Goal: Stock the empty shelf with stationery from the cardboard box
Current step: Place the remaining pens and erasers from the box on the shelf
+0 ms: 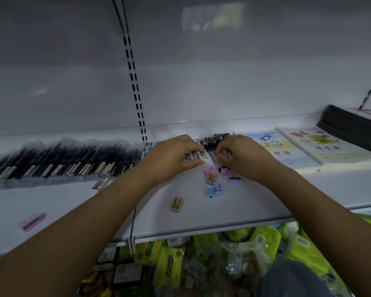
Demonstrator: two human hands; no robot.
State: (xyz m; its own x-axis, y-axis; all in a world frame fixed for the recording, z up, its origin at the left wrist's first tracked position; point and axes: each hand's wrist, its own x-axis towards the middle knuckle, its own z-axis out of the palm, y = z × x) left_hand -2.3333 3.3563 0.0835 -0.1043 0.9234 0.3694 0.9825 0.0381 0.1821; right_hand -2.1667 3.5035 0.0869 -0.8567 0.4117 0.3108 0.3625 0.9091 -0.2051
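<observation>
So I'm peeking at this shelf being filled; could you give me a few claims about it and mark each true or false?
1. Both hands, left and right, are over the shelf. True.
2. A tan sharpener lies alone near the front edge. True.
3. The workbooks stand upright. False: they lie flat.
4. The pens are to the right of the hands. False: most lie to the left.
5. Green packets sit below the shelf. True.

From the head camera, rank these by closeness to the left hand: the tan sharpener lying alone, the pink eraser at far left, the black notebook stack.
1. Tan sharpener, just below the left hand.
2. Pink eraser, far left near the front.
3. Black notebook stack, far right at the back.
</observation>
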